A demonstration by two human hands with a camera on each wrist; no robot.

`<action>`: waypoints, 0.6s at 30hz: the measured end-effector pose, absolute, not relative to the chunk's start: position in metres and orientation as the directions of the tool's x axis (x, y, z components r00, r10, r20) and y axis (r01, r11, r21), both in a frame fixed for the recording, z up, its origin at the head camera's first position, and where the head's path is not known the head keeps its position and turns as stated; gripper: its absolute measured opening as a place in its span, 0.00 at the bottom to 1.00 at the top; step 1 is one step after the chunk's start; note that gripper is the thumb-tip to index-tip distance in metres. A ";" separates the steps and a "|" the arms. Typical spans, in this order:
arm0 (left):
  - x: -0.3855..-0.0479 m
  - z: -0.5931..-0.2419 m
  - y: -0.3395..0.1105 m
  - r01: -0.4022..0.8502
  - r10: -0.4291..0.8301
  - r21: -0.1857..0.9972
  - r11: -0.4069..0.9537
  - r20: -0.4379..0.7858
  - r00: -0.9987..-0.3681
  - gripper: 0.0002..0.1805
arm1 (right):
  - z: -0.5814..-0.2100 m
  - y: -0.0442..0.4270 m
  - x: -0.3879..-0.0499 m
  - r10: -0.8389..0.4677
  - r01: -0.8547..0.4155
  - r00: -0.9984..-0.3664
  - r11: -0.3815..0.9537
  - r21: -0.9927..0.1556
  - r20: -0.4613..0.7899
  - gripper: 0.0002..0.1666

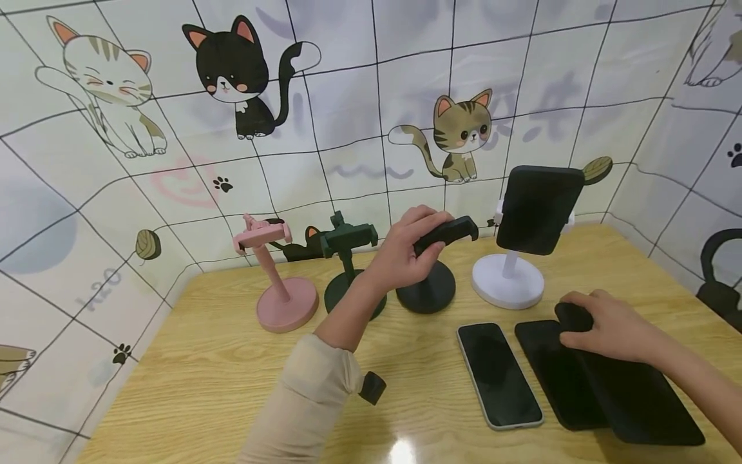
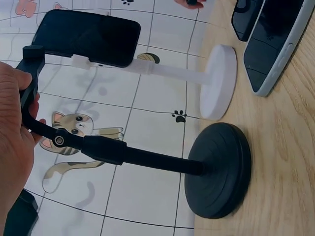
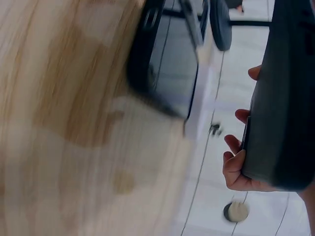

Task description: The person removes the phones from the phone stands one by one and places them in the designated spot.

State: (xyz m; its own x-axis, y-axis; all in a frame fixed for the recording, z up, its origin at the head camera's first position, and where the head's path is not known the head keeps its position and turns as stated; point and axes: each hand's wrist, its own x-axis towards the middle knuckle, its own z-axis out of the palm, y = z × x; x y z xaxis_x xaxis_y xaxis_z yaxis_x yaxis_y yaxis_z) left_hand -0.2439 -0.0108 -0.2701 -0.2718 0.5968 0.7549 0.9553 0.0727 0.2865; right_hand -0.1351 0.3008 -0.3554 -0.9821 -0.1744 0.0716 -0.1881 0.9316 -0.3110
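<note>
Person's left hand (image 1: 408,248) gripping the top clamp (image 1: 458,232) of a black round-based phone stand (image 1: 427,291) on the pale wood-grain counter (image 1: 220,361), right hand (image 1: 617,328) holding a flat black rectangular phone (image 1: 643,399), partly over another black phone (image 1: 562,380)

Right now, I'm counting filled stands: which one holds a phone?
The white stand at the row's right end: a phone sits in its clamp. The pink stand, green stand and black stand hold none.

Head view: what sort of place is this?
Probably a tabletop demo or recording corner, though it could be a room at home: a wood-grain table, cat-print wall covering close behind it, and a row of four phone stands.
</note>
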 end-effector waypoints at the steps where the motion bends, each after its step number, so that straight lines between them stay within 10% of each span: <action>1: -0.245 -0.271 -0.010 0.953 0.600 0.292 0.081 0.750 -0.280 0.16 | -0.357 0.308 -0.136 -0.171 -0.185 -0.983 0.934 -0.304 0.072 0.36; 18: -0.259 -0.260 -0.001 0.852 0.649 0.464 0.243 0.575 -0.498 0.18 | -0.388 0.348 -0.150 -0.181 -0.201 -0.978 0.946 -0.253 0.101 0.32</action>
State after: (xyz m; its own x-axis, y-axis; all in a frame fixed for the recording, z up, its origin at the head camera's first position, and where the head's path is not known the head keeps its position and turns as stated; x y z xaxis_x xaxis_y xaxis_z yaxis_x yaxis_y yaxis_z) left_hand -0.2591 -0.0008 -0.2604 -0.4983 0.6487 0.5753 0.8518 0.2428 0.4641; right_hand -0.1497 0.3475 -0.3884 -0.9783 -0.1807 0.1010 -0.2009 0.9464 -0.2528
